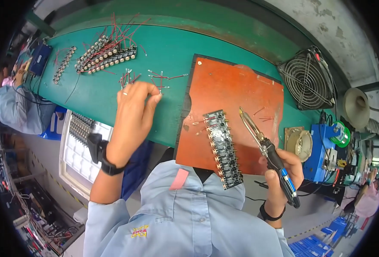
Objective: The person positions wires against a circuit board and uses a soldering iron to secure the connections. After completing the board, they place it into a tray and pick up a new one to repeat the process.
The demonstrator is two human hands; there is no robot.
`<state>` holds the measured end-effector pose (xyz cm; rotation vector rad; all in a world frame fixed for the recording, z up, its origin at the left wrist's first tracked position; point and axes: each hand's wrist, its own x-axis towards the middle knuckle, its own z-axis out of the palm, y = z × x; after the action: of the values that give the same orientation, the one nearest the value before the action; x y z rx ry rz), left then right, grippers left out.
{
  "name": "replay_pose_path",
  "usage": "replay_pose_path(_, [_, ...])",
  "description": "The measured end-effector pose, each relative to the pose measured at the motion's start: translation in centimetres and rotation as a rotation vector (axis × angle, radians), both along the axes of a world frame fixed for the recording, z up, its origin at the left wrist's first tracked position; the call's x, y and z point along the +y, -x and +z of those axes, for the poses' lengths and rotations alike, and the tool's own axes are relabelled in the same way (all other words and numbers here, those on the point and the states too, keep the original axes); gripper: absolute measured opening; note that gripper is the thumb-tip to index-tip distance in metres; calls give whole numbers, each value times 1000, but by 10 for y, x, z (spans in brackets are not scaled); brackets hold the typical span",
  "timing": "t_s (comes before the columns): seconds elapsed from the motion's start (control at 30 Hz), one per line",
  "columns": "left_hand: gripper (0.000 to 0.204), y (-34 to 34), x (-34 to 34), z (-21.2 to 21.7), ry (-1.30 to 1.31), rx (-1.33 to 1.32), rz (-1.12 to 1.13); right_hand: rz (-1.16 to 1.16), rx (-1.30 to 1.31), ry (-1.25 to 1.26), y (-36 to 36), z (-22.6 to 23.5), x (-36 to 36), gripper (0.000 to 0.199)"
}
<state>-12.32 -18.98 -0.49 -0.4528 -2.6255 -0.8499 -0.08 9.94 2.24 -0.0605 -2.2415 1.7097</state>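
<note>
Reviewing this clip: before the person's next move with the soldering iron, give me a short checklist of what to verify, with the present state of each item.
1. Soldering iron gripped in the right hand: ok, fingers wrapped around the handle.
2. Iron tip clear of the strip of small circuit boards: ok, it hangs above the orange work board, apart from the strip.
3. Left hand has a wire piece pinched: cannot tell, fingertips are closed at the loose red-leaded pieces on the green bench, but the piece itself is too small to see.
4. Strip lies flat on the orange board: ok.
5. Solder spool within reach: ok, to the right by the blue station.
</note>
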Motion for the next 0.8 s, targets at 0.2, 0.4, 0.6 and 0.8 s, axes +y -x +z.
replay_pose_path(0.2, [12, -50, 49, 25, -291, -55, -369, 53, -69, 293, 0, -1, -17, 54])
replay_pose_path(0.4, [18, -65, 80, 19, -388, -2, -557, 244, -189, 465, 13, 0, -25, 45])
replay_pose_path(0.6, [23, -63, 83, 11, -380, 28, -594, 323, -248, 456, 17, -1, -22, 44])
replay_pose_path(0.8, [23, -66, 79, 9, -426, -108, -542, 281, -105, 67, 20, -2, -20, 45])
